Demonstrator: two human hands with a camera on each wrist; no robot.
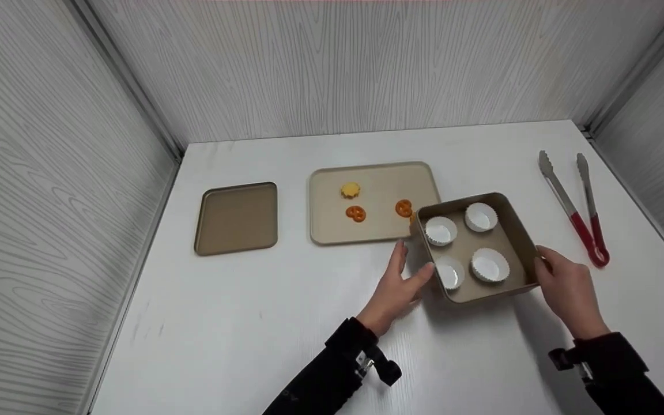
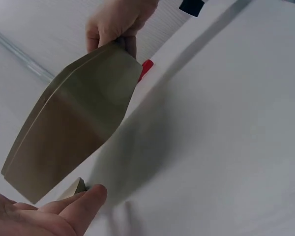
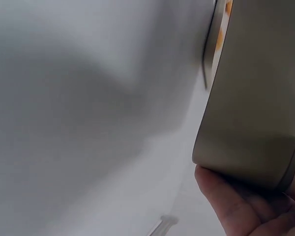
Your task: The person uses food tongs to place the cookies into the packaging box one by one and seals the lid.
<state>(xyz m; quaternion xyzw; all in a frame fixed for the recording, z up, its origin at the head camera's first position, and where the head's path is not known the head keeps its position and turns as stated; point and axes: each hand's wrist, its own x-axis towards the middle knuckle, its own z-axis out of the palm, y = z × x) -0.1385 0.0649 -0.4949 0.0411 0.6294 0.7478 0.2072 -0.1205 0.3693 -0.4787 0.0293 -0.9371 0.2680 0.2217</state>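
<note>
My right hand (image 1: 568, 288) clamps its fingers on the right side of the pan (image 1: 515, 233), up off the bench (image 1: 286, 323). My left hand (image 1: 395, 293), fingers apart, is at its left side (touching or not, I can't tell). The pan looks stiff, best held by both sides; the cups (image 1: 490, 266) look light and may slide.

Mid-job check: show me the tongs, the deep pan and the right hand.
Tongs (image 1: 581, 230), head view, a red handle.
Deep pan (image 1: 466, 242), head view, bare floor.
Right hand (image 1: 569, 286), head view, back of hand.
</note>
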